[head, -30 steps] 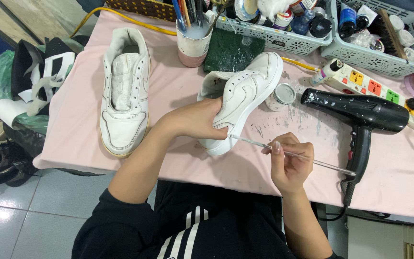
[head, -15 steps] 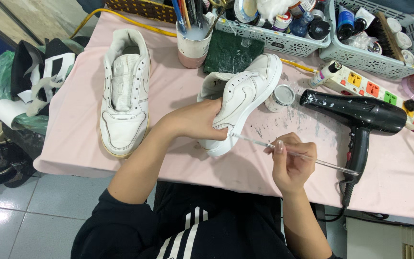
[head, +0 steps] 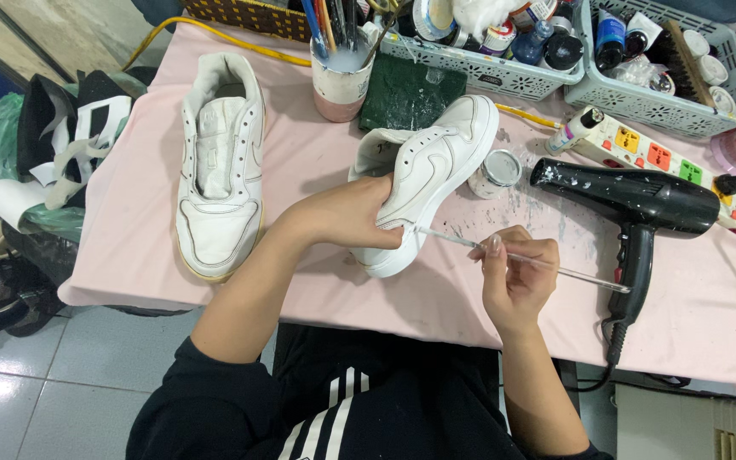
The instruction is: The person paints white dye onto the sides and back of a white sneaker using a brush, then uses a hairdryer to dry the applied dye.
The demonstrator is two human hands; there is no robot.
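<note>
My left hand grips a white sneaker by its heel end and holds it tilted on its side over the pink table cover. My right hand pinches a thin clear-handled paintbrush. The brush tip touches the sneaker's side near the heel, close to my left thumb. A second white sneaker without laces lies flat to the left. A small open paint pot stands just right of the held sneaker.
A black hair dryer lies at the right, beside a white power strip. A cup of brushes, a dark green pad and two baskets of paint bottles line the back. Shoes and bags crowd the floor at left.
</note>
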